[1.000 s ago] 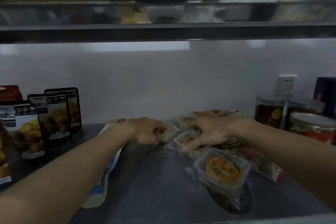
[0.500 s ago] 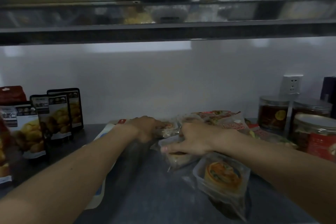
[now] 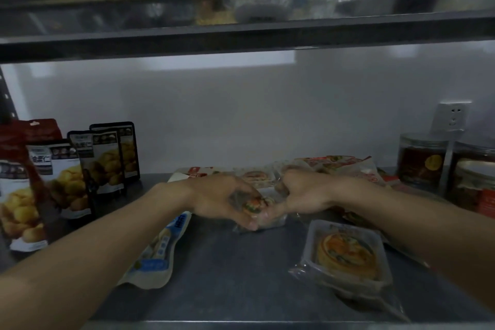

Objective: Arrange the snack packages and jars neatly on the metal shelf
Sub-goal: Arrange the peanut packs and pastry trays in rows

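At far left on the metal shelf (image 3: 227,284), standing pouches (image 3: 80,177) stood upright in a staggered row, with a red pouch (image 3: 29,131) behind them. Just right of these a blue-and-white flat pouch (image 3: 160,254) lay face up, long axis running back to front, its far end hidden under the left forearm. Left hand (image 3: 225,201) sat palm-down over the left end of a small wrapped pastry (image 3: 258,213), fingers curled round it. Right hand (image 3: 302,195) closed on the same pack from the opposite side, fingers curled and thumb at the wrapper's near edge. The pack therefore lay directly between the two hands at mid-shelf, long axis roughly left to right, neither hand nearer than the other. Could not tell whether it rested on the surface or was lifted just clear. A second pastry pack (image 3: 257,177) sat just behind it, and red-printed packets (image 3: 337,163) were heaped behind the right hand. Nearer the front edge, below the right forearm, a tray-packed pastry (image 3: 345,252) lay skewed, well apart from the held one. Jars (image 3: 420,161) were grouped at far right. Judgement: bare shelf lay toward the person, between the flat pouch and the tray pack, so the next placement likely turned on drawing the pack that way.
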Action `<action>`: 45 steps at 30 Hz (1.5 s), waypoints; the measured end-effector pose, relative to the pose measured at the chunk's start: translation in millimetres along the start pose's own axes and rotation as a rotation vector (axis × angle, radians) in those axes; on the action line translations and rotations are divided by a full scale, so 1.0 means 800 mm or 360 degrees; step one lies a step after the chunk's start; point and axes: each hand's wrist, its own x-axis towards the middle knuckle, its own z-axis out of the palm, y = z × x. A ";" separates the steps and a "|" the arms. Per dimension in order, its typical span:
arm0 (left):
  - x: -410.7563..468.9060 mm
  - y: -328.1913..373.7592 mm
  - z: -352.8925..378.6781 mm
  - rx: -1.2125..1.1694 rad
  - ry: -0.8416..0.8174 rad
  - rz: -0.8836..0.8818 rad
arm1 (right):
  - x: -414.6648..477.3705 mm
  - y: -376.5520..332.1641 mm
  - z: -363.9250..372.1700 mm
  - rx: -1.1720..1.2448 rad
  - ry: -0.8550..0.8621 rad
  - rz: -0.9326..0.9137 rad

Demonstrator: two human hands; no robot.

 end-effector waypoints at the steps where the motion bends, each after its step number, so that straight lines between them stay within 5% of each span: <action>1: 0.001 -0.002 0.000 0.0001 0.0017 0.0004 | 0.002 0.000 0.002 -0.0005 0.0009 -0.0009; 21: -0.002 0.006 0.007 0.0434 0.0143 0.0003 | -0.077 0.027 -0.011 0.0081 0.0107 -0.0044; 31: -0.031 0.029 0.019 0.0472 0.0319 0.0158 | -0.132 0.037 -0.023 0.0326 -0.0325 -0.0039; 39: -0.054 0.033 0.032 0.0338 0.0346 0.0172 | -0.101 0.013 0.001 0.0480 -0.0175 -0.0264; 45: -0.084 0.041 0.034 0.0020 0.0484 0.0247 | -0.099 0.002 0.008 0.0389 0.0314 -0.0329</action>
